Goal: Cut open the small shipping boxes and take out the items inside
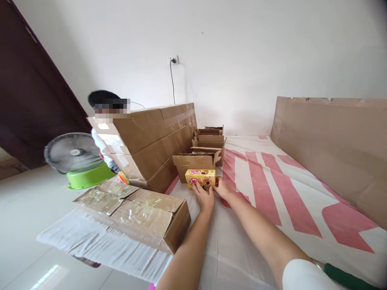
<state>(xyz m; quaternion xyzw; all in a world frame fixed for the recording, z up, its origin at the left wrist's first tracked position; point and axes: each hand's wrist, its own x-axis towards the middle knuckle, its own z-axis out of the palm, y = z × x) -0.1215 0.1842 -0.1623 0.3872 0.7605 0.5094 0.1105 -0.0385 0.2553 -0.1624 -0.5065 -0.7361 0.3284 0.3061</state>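
Note:
A small yellow snack box (200,174) with red and dark print stands in front of an open cardboard box (193,162). My left hand (204,196) grips its near face from below, fingers bent against the printed side. At its right end, my right hand (222,188) closes on the lower corner. The undersides of both hands' fingers are partly hidden. Behind the first open box, more open cardboard boxes (208,141) stand in a row toward the wall.
Stacked sealed cartons (151,141) form a wall on the left, with a person (104,98) behind them. A taped carton (142,211) lies nearer. A large cardboard sheet (329,149) borders the right side. A fan (74,152) stands by a green tub (89,176).

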